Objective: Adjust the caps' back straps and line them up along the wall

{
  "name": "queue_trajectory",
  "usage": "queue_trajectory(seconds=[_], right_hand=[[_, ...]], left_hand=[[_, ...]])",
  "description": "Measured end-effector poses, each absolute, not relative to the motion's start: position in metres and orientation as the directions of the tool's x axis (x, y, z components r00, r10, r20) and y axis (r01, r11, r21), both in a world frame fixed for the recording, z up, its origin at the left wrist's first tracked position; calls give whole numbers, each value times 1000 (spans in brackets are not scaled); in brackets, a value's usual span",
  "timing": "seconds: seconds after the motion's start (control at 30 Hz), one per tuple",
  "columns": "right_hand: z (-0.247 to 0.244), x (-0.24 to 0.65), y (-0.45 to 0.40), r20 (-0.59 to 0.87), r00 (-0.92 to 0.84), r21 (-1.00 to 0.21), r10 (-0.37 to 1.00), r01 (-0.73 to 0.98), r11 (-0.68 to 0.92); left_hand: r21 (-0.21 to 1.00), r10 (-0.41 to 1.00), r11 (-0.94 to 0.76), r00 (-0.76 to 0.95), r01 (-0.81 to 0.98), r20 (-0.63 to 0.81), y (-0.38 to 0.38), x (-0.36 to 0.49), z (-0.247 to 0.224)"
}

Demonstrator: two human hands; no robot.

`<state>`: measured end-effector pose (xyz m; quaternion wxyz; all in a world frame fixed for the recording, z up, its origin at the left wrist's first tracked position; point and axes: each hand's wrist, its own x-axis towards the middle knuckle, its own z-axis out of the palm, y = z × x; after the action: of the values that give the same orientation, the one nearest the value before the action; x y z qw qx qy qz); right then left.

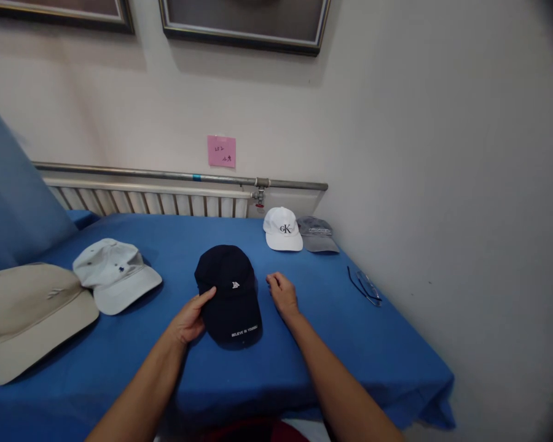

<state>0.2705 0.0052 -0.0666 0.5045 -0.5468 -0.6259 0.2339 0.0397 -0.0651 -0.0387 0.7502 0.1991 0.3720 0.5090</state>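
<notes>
Navy cap: on the blue cloth, brim toward the person; landmark for all places below.
Left hand: closed on the navy cap's left side, thumb on top, other fingers largely hidden.
Right hand: right of the landmark, apart from it; fingers partly curled, no object visible; exact closure cannot be determined.
Handling (judged): light, non-fragile, low slip; soft crown may collapse, brim stiffer.
Hold point (judged): brim edge or crown-brim seam, 1 hand per side.
Navy cap marking: "LA"-like monogram; brim reads "BELIEVE IN YOU...", remainder unclear.
White cap: beyond, right of landmark; letters resemble "CK".
Grey cap: beside white cap; lettering illegible.
Pale cap: left of landmark; 1 small dark emblem.
Beige cap: farther left; slanted marks.
Pink note: on wall beyond landmark; "252", characters below unclear.
</notes>
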Motion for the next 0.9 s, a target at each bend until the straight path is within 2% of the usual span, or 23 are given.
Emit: queue_trajectory(seconds=[0.43,0.9], right_hand=[[-68,270,6,392,47,-811,919,490,321],[-69,270,6,432,-7,-748,902,556,362]], left_hand=[[674,919,390,216,-627,-330,-64,38,-42],[670,908,400,169,-626,-384,-65,41,-40]])
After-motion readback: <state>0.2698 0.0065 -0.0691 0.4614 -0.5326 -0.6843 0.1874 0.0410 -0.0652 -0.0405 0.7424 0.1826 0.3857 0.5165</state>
